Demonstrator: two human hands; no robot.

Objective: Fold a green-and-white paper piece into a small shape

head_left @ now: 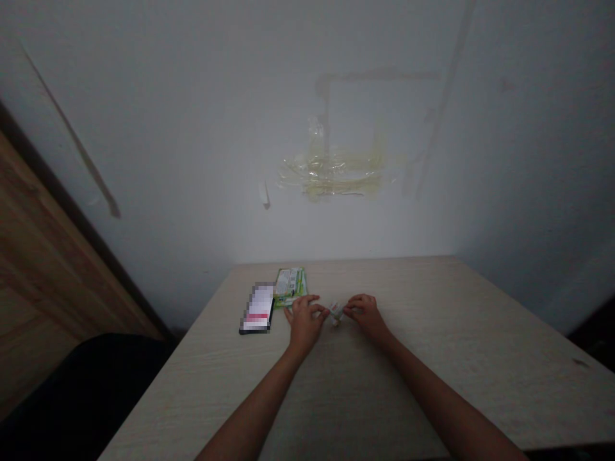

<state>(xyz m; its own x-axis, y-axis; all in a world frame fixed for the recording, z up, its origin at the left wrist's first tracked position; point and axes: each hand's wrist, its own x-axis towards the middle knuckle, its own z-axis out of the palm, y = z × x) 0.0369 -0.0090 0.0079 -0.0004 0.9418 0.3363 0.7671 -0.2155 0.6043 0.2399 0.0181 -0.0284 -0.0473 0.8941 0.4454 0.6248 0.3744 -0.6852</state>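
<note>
A small whitish wrapped piece (pixel 335 312) with a little coloured print sits between my two hands, just above or on the table. My left hand (pixel 306 318) pinches its left side between thumb and forefinger, with the other fingers partly spread. On the right side, the thumb and fingertips of my right hand (pixel 365 314) close on its edge. The piece is too small and dim for its exact kind to show. Behind my left hand lies a green printed packet (pixel 291 286), partly covered by the fingers.
Left of the packet lies a phone (pixel 258 310) with a lit, blurred screen. The pale wooden table (pixel 432 320) meets a white wall (pixel 192 160) marked with old clear tape (pixel 331 176). At the far left are a wooden panel (pixel 48 269) and a dark shape (pixel 96 384).
</note>
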